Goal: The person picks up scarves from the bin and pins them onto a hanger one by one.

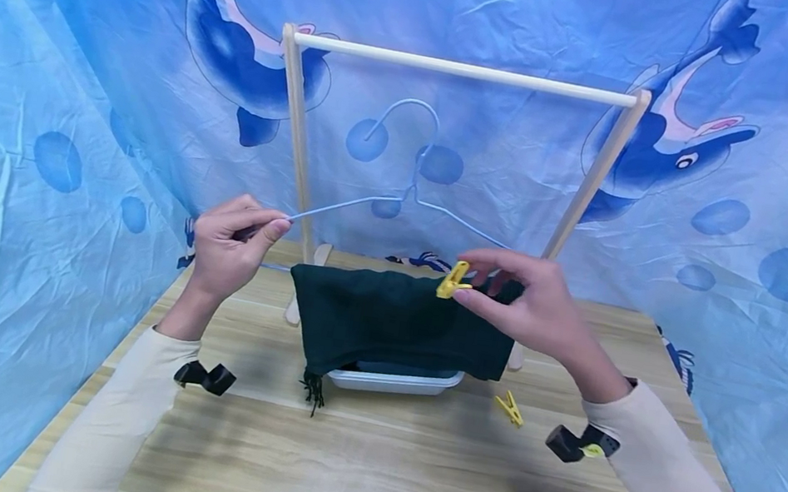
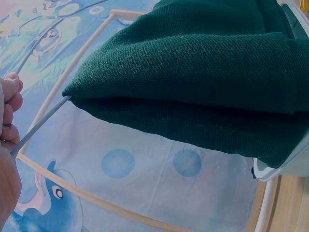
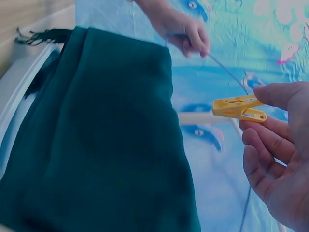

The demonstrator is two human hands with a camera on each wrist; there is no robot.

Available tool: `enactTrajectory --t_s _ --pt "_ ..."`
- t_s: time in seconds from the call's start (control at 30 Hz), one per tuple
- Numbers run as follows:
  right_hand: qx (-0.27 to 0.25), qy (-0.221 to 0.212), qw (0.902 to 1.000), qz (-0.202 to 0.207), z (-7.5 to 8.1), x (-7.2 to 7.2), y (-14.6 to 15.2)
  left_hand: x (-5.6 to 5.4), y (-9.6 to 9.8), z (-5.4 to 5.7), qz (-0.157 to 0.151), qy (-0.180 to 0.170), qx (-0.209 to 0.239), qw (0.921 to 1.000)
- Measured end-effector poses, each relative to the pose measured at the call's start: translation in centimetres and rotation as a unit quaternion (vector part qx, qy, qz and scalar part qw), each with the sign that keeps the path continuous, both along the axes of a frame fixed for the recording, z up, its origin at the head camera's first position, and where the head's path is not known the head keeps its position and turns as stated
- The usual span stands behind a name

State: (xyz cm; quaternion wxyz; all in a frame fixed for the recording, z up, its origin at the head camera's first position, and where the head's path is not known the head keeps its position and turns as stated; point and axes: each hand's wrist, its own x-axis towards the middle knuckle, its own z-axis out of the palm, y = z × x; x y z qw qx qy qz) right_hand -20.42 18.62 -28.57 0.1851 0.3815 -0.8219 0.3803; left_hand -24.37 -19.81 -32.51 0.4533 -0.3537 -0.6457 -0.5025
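Observation:
My left hand (image 1: 234,244) grips the left corner of a light blue wire hanger (image 1: 347,204), whose hook points up. Over the hanger's lower bar hangs a folded dark green scarf (image 1: 399,314) with a fringe at its lower left. In my right hand (image 1: 530,299), thumb and fingers pinch a yellow clothespin (image 1: 454,280) just above the scarf's top edge, right of its middle. The right wrist view shows this clothespin (image 3: 239,107) held by its handle ends, apart from the cloth. In the left wrist view the bar (image 2: 43,121) runs from my hand into the scarf's fold.
A second yellow clothespin (image 1: 510,409) lies on the wooden table (image 1: 364,460) at the right. Beneath the scarf sits a white tray (image 1: 393,382), partly covered by the cloth. Behind stands a wooden rack with a white crossbar (image 1: 464,68), before a blue dolphin-print curtain (image 1: 518,11).

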Motion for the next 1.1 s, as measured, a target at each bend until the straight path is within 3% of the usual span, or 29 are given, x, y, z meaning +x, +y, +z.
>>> enactTrajectory --t_s 0.2,0.53,0.83,1.1 --pt "-0.005 0.002 0.9991 0.042 0.4 -1.1 -3.4 0.0 0.2 0.1 0.002 -0.001 -0.004 1.0000" --pt "-0.023 -0.026 0.9967 0.074 0.5 -2.5 -8.4 0.0 0.3 0.0 0.004 -0.002 -0.002 1.0000" --pt "-0.049 -0.010 0.9958 0.076 0.8 -3.5 -11.5 0.0 0.2 0.0 0.007 -0.005 -0.004 1.0000" --pt "-0.078 -0.023 0.9942 0.071 0.0 -4.3 -13.3 -0.1 0.4 0.1 0.013 -0.010 -0.002 0.9999"
